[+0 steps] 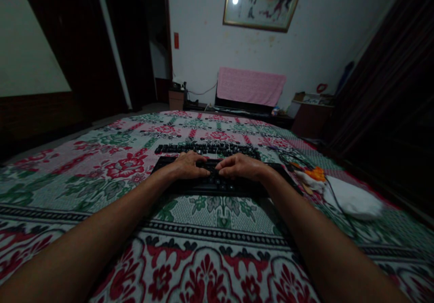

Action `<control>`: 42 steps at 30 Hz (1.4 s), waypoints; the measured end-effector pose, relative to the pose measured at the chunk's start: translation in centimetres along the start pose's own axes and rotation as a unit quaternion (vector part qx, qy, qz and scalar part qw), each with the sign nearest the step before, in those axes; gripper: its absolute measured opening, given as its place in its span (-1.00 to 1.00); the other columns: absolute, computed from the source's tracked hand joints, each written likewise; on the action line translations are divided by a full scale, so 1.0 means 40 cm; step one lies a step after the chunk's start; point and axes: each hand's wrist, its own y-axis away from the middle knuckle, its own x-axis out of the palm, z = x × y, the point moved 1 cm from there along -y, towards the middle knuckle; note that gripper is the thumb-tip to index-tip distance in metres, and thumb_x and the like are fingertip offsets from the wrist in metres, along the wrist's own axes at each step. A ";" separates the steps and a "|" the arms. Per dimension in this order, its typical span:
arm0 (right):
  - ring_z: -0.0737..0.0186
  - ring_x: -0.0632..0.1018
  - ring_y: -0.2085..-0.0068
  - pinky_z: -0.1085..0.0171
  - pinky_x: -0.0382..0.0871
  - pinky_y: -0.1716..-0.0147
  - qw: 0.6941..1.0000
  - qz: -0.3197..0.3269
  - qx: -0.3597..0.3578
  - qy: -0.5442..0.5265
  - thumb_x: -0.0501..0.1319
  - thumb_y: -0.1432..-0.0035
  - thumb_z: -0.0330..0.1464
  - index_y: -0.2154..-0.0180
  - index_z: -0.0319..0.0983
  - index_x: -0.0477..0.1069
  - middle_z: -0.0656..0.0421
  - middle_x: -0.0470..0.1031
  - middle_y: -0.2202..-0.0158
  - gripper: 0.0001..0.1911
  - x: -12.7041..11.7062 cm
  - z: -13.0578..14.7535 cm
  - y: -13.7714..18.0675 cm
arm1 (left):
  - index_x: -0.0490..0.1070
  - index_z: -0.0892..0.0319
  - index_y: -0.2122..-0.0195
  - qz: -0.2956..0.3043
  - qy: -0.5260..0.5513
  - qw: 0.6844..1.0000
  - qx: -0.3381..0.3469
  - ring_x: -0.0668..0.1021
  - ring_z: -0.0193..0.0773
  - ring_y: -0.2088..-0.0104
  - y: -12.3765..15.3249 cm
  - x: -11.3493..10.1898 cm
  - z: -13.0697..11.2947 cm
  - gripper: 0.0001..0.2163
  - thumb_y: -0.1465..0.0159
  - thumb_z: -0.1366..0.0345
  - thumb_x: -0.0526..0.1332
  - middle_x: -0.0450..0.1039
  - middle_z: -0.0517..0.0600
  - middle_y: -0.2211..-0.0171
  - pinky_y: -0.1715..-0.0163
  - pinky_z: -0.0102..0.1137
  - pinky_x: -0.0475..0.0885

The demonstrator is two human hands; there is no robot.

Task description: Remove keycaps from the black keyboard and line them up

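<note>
A black keyboard (203, 190) lies on the patterned blanket in front of me. Only part of its surface carries keys near the middle; my hands cover much of the rest. My left hand (190, 165) rests over the left half, thumb and forefinger apart, with nothing visible between them. Over the right half, my right hand (241, 165) has thumb and forefinger drawn close together at the middle of the board. Whatever may be between those fingertips is too small to make out. Just behind the keyboard stand rows of loose black keycaps (176, 148).
The flowered blanket (224, 217) spreads under everything. To the right lie a white bundle (352, 197), an orange item (316, 173) and dark cables (334, 194). Farther back, a pink cloth (251, 86) drapes over a screen by the wall.
</note>
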 end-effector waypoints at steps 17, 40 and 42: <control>0.49 0.24 0.60 0.45 0.08 0.63 0.988 -0.036 0.008 0.152 0.21 0.16 -0.28 0.30 -0.31 0.48 0.25 0.38 0.58 -0.67 0.021 0.009 -0.020 | 0.28 -0.06 0.02 0.005 0.013 1.000 -0.013 0.29 -0.06 0.02 0.003 -0.003 -0.006 -0.47 0.04 -0.08 0.06 0.26 -0.03 0.03 0.06 -0.27 0.22; 0.49 0.29 0.63 0.47 0.19 0.62 0.990 -0.041 0.015 0.135 0.20 0.15 -0.36 0.32 -0.31 0.49 0.26 0.38 0.65 -0.72 0.018 0.008 -0.033 | 0.29 -0.07 0.06 -0.015 0.008 0.997 -0.070 0.26 0.00 0.01 -0.013 0.020 -0.019 -0.36 0.19 -0.19 0.11 0.23 0.01 0.03 0.09 -0.25 0.22; 0.49 0.31 0.62 0.46 0.21 0.61 0.990 -0.049 0.018 0.133 0.21 0.15 -0.36 0.33 -0.31 0.49 0.25 0.39 0.65 -0.73 0.020 0.006 -0.036 | 0.29 -0.07 0.06 -0.015 0.008 0.997 -0.076 0.27 0.00 0.01 -0.014 0.022 -0.022 -0.37 0.18 -0.17 0.12 0.23 0.00 0.03 0.09 -0.25 0.22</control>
